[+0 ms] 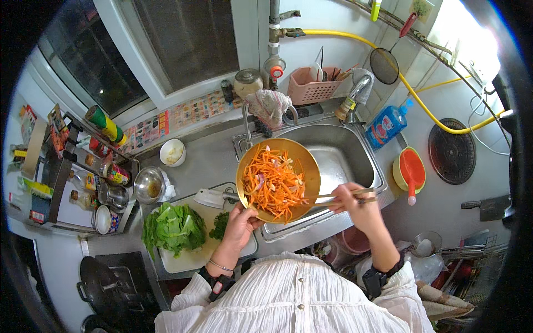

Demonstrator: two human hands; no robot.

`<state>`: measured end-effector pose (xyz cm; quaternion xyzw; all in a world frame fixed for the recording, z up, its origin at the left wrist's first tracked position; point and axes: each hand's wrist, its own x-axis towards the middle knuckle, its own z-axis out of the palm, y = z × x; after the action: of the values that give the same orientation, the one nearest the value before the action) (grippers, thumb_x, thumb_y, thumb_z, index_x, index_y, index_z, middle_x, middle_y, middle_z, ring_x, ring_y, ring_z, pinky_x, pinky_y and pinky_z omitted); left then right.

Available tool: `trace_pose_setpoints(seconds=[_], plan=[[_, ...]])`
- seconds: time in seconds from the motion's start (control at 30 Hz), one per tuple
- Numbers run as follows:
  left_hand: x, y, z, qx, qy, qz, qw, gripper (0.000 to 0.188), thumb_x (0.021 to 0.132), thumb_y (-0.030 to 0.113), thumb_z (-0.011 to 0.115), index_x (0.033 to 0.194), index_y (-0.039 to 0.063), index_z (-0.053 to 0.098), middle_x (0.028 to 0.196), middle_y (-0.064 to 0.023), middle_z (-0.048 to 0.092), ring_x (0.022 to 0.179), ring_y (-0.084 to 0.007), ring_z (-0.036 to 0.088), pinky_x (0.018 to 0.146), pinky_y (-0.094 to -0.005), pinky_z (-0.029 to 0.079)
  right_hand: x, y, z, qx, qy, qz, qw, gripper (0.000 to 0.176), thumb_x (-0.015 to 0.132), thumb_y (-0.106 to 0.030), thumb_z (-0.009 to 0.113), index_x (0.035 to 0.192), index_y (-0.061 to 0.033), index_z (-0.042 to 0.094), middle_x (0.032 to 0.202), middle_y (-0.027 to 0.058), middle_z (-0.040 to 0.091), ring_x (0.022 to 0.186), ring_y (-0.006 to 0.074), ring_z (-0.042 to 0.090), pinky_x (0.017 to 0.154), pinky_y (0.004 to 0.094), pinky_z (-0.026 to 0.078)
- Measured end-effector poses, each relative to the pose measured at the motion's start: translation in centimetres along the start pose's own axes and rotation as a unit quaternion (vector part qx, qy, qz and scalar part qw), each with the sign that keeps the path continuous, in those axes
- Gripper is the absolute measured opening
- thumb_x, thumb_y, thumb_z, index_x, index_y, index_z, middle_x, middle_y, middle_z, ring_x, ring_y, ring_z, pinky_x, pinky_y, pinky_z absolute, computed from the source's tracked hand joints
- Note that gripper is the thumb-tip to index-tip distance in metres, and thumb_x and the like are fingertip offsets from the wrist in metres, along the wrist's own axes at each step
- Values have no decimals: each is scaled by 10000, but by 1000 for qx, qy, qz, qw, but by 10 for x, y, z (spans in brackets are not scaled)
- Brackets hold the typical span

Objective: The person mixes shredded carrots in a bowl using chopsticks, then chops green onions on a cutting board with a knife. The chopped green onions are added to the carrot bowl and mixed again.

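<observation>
My left hand [240, 224] grips the near left rim of a gold-coloured metal bowl [311, 175], which I hold up before me, partly over the sink. Shredded carrot [272, 179] fills much of it, mixed with pale slices and purplish pieces that look like onion. In my right hand [359, 204] is a pair of chopsticks [322, 200], their tips among the shreds at the bowl's right side. Left of the bowl, leafy greens [177, 229] and a smaller heap of dark green herbs [219, 225] lie on a white cutting board [179, 261]. A kitchen knife [210, 198] rests at the board's far edge.
The steel sink [345, 143] lies beyond the bowl, with a draped cloth [270, 106] at its back. A small white bowl [172, 152] and a steel bowl [150, 185] stand left. Dish soap [386, 127] and a yellow-green container with a red ladle [410, 170] stand right.
</observation>
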<state>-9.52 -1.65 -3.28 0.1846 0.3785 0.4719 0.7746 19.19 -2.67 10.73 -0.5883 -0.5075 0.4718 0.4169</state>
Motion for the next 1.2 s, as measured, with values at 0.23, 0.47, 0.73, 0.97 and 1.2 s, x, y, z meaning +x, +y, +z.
trace_pose_setpoints(seconds=[0.23,0.47,0.73,0.97,1.2], plan=[[-17,-29,29,-8,0,1,1000,419,861,11,510,1277,34,464,1172,-120,597,979,-242,651,803,-395,601,-12,36,7,54,54,-73,994,273,996,-174,538,966,82,628,825,125,695,741,186,707,645,280,577],[-47,-77,45,-57,26,-30,998,437,859,21,503,1293,40,458,1166,-130,599,969,-256,653,831,-416,593,-69,45,-56,48,81,-50,994,213,981,-109,541,942,73,644,797,122,684,713,177,705,637,270,575],[-88,-128,44,-110,31,-35,993,439,866,13,493,1303,44,459,1171,-125,600,1019,-254,644,879,-425,573,-103,125,-47,-2,28,22,999,412,865,-175,734,1184,24,565,739,3,568,641,69,531,568,216,455],[-152,-134,5,-114,97,28,988,466,842,51,510,1306,34,476,1229,-118,598,1068,-254,632,897,-413,566,-135,151,-39,-21,-207,169,963,419,859,-130,734,1205,17,549,765,-19,544,680,79,535,598,252,458],[-219,-152,-38,-160,157,55,973,436,845,6,491,1280,37,491,1199,-125,611,1014,-266,654,884,-440,568,-163,177,-34,-36,-176,153,972,306,900,-106,673,1167,15,585,818,27,612,683,95,566,588,243,458]])
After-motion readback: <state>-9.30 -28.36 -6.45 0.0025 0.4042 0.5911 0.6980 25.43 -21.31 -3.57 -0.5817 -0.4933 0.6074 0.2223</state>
